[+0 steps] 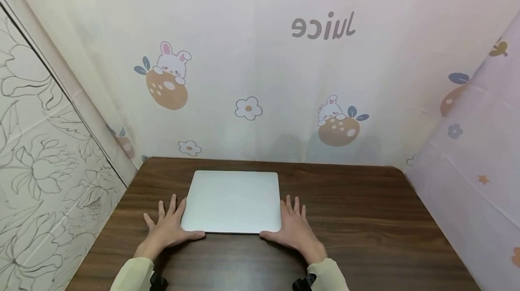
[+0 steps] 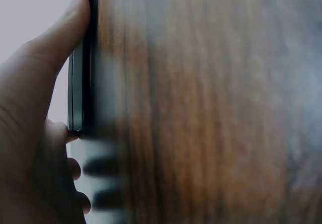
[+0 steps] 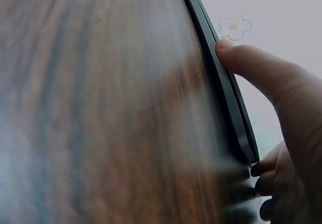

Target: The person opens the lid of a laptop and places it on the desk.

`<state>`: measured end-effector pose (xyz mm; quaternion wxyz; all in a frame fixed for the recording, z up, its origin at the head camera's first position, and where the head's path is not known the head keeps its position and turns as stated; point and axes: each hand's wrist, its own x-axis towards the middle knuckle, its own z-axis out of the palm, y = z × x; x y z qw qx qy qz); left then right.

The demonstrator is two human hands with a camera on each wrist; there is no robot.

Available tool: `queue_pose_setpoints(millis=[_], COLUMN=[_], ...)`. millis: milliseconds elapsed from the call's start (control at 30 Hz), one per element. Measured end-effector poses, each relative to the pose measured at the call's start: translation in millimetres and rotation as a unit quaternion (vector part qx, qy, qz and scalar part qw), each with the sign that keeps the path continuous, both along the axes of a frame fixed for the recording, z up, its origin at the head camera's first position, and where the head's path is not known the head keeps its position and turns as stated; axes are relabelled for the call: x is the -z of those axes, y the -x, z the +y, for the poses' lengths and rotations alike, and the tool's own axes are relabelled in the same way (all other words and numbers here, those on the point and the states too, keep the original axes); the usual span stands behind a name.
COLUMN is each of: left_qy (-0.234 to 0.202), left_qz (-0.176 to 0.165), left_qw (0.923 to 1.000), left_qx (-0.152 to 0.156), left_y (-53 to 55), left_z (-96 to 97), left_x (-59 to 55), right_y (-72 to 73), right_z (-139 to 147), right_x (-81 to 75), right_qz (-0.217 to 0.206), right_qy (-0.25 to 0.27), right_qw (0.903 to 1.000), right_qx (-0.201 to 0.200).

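A closed silver laptop (image 1: 232,201) lies flat on the brown wooden table (image 1: 353,219). At its front left corner is my left hand (image 1: 167,228), with the thumb along the front edge, the index finger against the left side and the other fingers spread on the table. Mirroring it, my right hand (image 1: 294,230) touches the front right corner, thumb on the front edge and index finger along the right side. Both wrist views show the laptop's thin dark edge (image 2: 76,90) with a thumb resting against it; the fingers look straight rather than curled.
A pale curtain (image 1: 252,56) printed with rabbits, fruit and flowers hangs behind the table's back edge. On the left stands a white panel with line-drawn flowers (image 1: 44,164), and another pale cloth (image 1: 467,169) hangs at the right. Dark straps (image 1: 304,282) sit on both wrists.
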<state>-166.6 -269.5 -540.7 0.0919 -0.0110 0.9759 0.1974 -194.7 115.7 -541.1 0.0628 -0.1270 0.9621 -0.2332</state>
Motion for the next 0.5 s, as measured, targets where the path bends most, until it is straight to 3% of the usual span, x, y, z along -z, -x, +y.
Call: queue_pose_setpoints(millis=[200,500], left_qy=[0.0,-0.011], left_qz=[0.001,0.002], left_qw=[1.0,0.9999], left_qx=[-0.005,-0.012], left_y=[-0.3,-2.1], left_z=[4.2,11.1], left_x=[-1.2,6.4], right_y=[2.0,1.7], right_z=[2.7,9.0], right_x=[1.5,-0.5], right_qz=[-0.002,-0.001], right_qy=[-0.002,0.001], right_qw=[1.0,1.0], right_qx=[-0.002,-0.002])
